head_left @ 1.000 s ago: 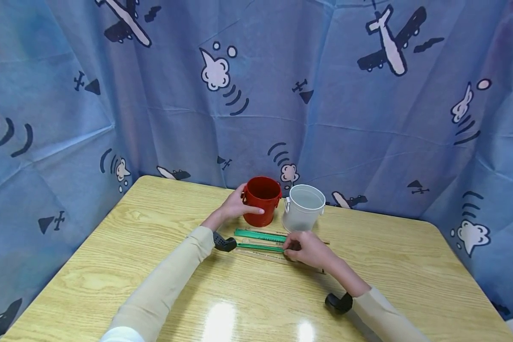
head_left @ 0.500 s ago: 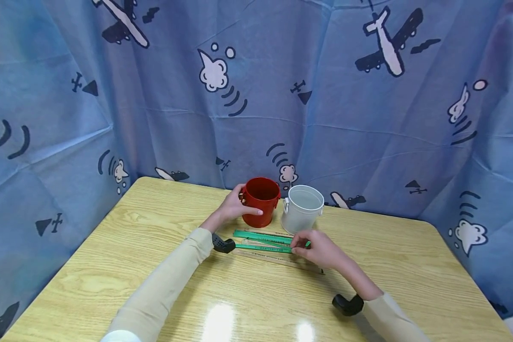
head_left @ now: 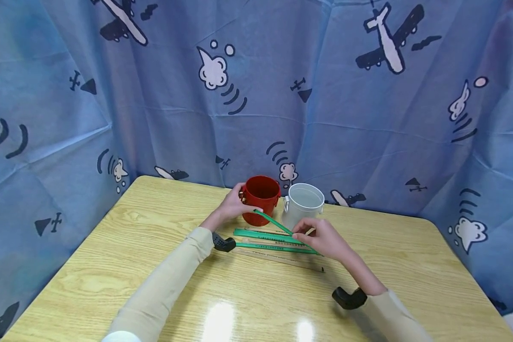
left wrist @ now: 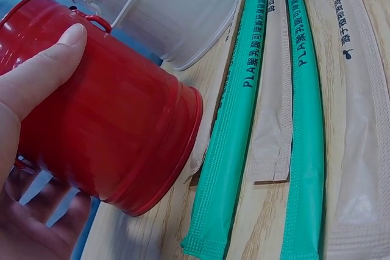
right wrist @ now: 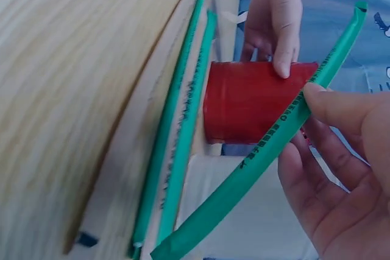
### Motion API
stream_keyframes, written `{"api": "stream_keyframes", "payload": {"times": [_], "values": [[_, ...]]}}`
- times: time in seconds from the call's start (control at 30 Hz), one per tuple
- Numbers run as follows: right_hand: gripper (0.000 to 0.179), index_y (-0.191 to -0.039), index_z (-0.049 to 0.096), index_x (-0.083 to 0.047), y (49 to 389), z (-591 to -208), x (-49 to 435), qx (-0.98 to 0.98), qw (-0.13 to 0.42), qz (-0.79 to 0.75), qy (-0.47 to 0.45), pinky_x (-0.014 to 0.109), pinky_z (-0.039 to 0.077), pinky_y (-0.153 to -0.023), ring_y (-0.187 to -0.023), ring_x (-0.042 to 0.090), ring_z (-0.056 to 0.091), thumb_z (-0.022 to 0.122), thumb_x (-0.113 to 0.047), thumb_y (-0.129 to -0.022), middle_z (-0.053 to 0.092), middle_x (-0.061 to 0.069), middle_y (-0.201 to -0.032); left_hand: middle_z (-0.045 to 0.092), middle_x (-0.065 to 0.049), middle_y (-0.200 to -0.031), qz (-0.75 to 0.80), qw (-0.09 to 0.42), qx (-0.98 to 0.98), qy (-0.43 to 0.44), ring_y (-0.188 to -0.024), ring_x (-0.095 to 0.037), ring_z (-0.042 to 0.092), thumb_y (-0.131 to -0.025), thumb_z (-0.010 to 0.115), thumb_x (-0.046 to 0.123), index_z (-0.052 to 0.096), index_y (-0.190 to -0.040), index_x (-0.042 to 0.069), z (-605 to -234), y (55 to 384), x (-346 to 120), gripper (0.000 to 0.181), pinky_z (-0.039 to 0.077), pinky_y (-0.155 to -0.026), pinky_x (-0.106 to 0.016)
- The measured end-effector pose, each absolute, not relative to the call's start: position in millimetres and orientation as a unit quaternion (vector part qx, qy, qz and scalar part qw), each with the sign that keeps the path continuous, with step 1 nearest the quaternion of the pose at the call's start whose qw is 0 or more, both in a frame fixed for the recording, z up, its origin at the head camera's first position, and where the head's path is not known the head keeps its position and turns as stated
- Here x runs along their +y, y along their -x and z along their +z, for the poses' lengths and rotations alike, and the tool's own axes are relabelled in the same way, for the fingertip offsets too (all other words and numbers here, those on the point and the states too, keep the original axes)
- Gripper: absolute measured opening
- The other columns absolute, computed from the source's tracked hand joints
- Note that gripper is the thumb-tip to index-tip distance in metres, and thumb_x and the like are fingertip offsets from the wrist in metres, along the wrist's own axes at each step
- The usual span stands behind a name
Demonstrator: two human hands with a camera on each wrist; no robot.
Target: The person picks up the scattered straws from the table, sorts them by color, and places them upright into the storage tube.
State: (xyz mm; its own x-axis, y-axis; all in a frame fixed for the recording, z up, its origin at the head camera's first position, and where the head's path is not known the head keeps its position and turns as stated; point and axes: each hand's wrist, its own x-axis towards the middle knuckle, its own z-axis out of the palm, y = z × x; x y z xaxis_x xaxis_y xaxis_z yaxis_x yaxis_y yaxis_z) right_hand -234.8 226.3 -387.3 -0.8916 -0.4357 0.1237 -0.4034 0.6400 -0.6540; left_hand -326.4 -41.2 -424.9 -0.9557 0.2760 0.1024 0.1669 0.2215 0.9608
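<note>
My left hand grips a small red bucket by its left side; in the left wrist view its thumb lies along the outer wall. With thumb and fingers, my right hand pinches a straw in a green paper wrapper, raised and slanting up to the left. Its far end overlaps the left thumb and the red bucket in the head view. Below lie more wrapped straws side by side: a wide green one, a second green one, and pale beige ones.
A white bucket with side handles stands just right of the red one. The wooden table ends at a blue curtain printed with planes. Black wrist cameras are strapped on both forearms.
My right hand has lifted one green wrapped straw off the row on the table and raised its far end toward the red bucket. My left hand has stayed on the bucket.
</note>
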Motion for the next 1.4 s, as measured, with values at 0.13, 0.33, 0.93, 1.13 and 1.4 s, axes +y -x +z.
{"api": "stream_keyframes", "payload": {"times": [0.13, 0.33, 0.93, 1.13, 1.4], "values": [[0.004, -0.09, 0.07, -0.008, 237.8, -380.3, 220.8, 0.9, 0.008, -0.371, 0.231, 0.024, 0.054, -0.064, -0.079, 0.014, 0.062, 0.07, -0.01, -0.087, 0.069, 0.005, -0.085, 0.049, -0.013, -0.137, 0.606, 0.034, 0.781, -0.145, -0.121, -0.029, 0.049, -0.072, 0.084, 0.017, 0.036, -0.14, 0.005, -423.2, 325.6, -41.5, 0.084, 0.05, -0.097, -0.041], [0.006, -0.092, 0.071, -0.007, 242.9, -371.4, 212.4, 0.893, -0.003, -0.387, 0.228, 0.024, 0.055, -0.065, -0.079, 0.014, 0.062, 0.07, -0.011, -0.087, 0.069, 0.006, -0.085, 0.048, -0.012, -0.139, 0.607, 0.046, 0.782, -0.129, -0.124, -0.028, 0.048, -0.072, 0.084, 0.016, 0.036, -0.141, 0.007, -424.1, 329.8, -40.8, 0.084, 0.048, -0.1, -0.045], [0.01, -0.097, 0.071, -0.007, 251.8, -346.5, 186.7, 0.88, -0.052, -0.419, 0.216, 0.023, 0.055, -0.068, -0.077, 0.018, 0.065, 0.07, -0.013, -0.088, 0.071, 0.008, -0.09, 0.048, -0.01, -0.14, 0.597, 0.05, 0.79, -0.128, -0.126, -0.028, 0.047, -0.073, 0.083, 0.018, 0.036, -0.141, 0.008, -425.4, 327.1, -40.8, 0.083, 0.045, -0.103, -0.046], [0.011, -0.097, 0.07, -0.007, 259.2, -341.1, 177.6, 0.863, -0.073, -0.45, 0.216, 0.024, 0.054, -0.068, -0.078, 0.018, 0.065, 0.069, -0.014, -0.088, 0.071, 0.009, -0.09, 0.049, -0.01, -0.139, 0.602, 0.052, 0.786, -0.132, -0.125, -0.028, 0.048, -0.073, 0.083, 0.018, 0.036, -0.14, 0.009, -425.8, 327.2, -41.4, 0.083, 0.045, -0.103, -0.046], [0.021, -0.105, 0.067, -0.001, 271.7, -332.9, 169.3, 0.818, -0.072, -0.539, 0.189, 0.034, 0.059, -0.072, -0.076, 0.013, 0.064, 0.068, -0.016, -0.09, 0.069, 0.012, -0.096, 0.049, -0.01, -0.139, 0.606, 0.056, 0.782, -0.133, -0.124, -0.028, 0.048, -0.074, 0.083, 0.019, 0.036, -0.14, 0.009, -427.0, 328.2, -40.8, 0.081, 0.047, -0.101, -0.045]]}}
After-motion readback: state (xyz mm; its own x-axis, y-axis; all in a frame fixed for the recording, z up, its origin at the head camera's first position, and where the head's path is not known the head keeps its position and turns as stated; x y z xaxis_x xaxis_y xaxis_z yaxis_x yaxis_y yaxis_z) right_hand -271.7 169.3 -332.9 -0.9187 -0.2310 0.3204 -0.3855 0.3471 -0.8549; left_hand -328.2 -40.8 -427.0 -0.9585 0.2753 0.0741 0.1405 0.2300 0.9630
